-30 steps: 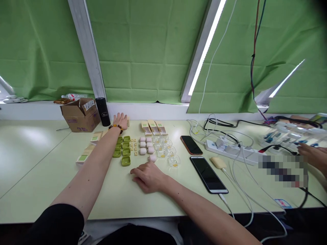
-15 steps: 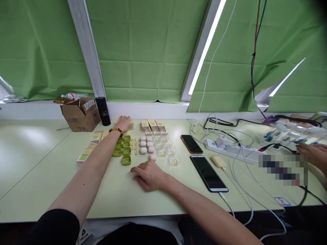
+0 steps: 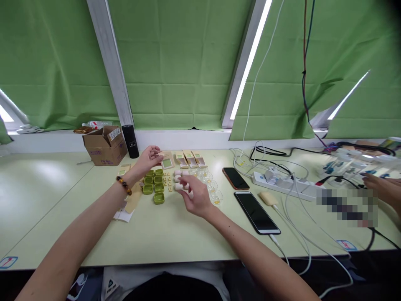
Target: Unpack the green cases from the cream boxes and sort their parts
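Note:
My left hand (image 3: 150,159), a beaded bracelet at its wrist, pinches the left edge of a small beige box with a green window (image 3: 167,163) behind the green trays. My right hand (image 3: 196,195) hovers over the pale pink-white pieces (image 3: 178,172) with fingers curved and thumb apart, nothing visible in it; it hides some of them. Two columns of small green square trays (image 3: 159,198) lie to its left. Tiny yellow pieces (image 3: 169,179) stand in rows between. Clear plastic cups (image 3: 216,195) sit right of my right hand.
More windowed boxes (image 3: 189,159) stand at the back; others lie partly under my left forearm. At right are two phones (image 3: 257,213), a power strip (image 3: 288,186) and cables. A carton (image 3: 106,148) and black bottle (image 3: 130,141) stand back left. Another person's hand (image 3: 380,186) shows far right.
My left hand has drawn back slightly and turned, bringing the box forward into clearer view. My right hand has lifted from the tabletop and moved up and right over the pale pieces.

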Tool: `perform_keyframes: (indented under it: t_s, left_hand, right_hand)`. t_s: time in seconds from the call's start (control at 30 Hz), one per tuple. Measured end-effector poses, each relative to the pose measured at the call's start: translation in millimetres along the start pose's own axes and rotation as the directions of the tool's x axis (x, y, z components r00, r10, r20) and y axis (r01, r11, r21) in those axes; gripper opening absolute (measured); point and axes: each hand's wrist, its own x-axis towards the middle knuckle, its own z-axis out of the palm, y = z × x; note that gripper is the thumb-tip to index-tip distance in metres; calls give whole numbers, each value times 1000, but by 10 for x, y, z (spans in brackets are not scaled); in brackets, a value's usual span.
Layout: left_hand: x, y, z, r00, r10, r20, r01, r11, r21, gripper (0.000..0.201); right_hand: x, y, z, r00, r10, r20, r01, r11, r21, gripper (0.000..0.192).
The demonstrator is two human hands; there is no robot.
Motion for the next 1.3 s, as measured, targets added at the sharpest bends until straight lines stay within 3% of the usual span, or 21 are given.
perform_keyframes:
  t_s: [0.07,0.17,0.27,0.37,0.5,0.6,0.7,0.77,0.9,1.03,1.17,1.3]
  left_hand:
    - [-332,124,113,999,-43,20,45,991,-126,59]
    - [-693,215,267,995,-94,43,101,967,-234,60]
    - [-861,172,363,994,-99,42,107,956,-273,58]
    - [-913,38,417,997,-71,16,73,959,-274,53]
    - [-966,-164,476,998,56,-37,-60,990,-128,36]
    - [-1030,-297,493,950,263,-168,-243,961,130,27]
    - [-1104,-383,489,864,474,-169,-387,841,379,16]
    - [-1154,-399,501,850,512,-126,-421,803,421,14]
    - [-1240,-359,571,902,419,-102,-360,862,357,24]
    - [-1280,-349,614,944,324,-57,-291,904,313,36]
    - [-1275,-416,624,968,248,-39,-227,934,276,59]
    - [-1240,-447,654,992,95,-84,-84,990,117,75]
  right_hand:
    - [106,-9,0,987,160,-27,-156,981,113,65]
    - [226,-32,65,952,298,65,-303,899,317,86]
    - [262,-38,171,937,300,180,-350,794,497,77]
    - [223,-17,243,930,304,205,-365,704,609,70]
    - [131,6,248,925,333,184,-368,658,658,71]
    - [70,-7,237,934,310,175,-344,659,669,69]
    - [18,-30,242,940,313,138,-327,700,634,68]
    - [-9,-46,247,938,331,102,-327,746,580,67]
    - [-34,-72,258,955,296,-2,-270,871,411,66]
    - [-47,-63,289,987,120,-104,-98,976,194,75]
    - [-82,-3,322,988,-110,-111,108,994,-21,89]
    - [-94,25,326,977,-204,-58,199,977,-77,92]
